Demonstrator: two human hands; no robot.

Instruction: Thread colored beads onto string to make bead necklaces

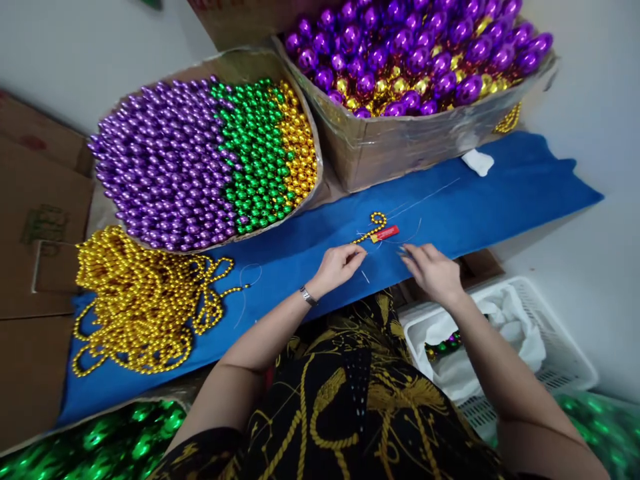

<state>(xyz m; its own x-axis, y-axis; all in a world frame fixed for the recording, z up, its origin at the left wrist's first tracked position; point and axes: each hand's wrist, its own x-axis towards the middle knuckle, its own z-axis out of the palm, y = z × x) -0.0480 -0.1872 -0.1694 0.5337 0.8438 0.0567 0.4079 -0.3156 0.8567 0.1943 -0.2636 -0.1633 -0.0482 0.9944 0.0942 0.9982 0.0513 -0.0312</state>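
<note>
Across the table lay a long royal-blue felt cloth, and the biggest things stood at its far edge: a shallow cardboard tray heaped with small metallic beads in purple, green and gold bands, and beside it a deeper taped cardboard box of larger purple and gold balls. At the near left sat a tangled heap of finished gold bead strands; at the near right, off the cloth, stood a white plastic lattice basket lined with white cloth. Pale walls closed the room in tightly, and flattened brown cartons leaned at the far left.

Both hands met at the cloth's middle. The left hand, fingers pressed together, pinched the near end of a short curled strand of gold beads, which lay on the cloth touching a small red lighter. The right hand was curled over, apparently pinching a thin pale thread; its fingertips were too blurred to tell.

The step looked like threading or tying off, and it probably wanted the thread kept taut and low against the felt, so no bead slipped.
</note>
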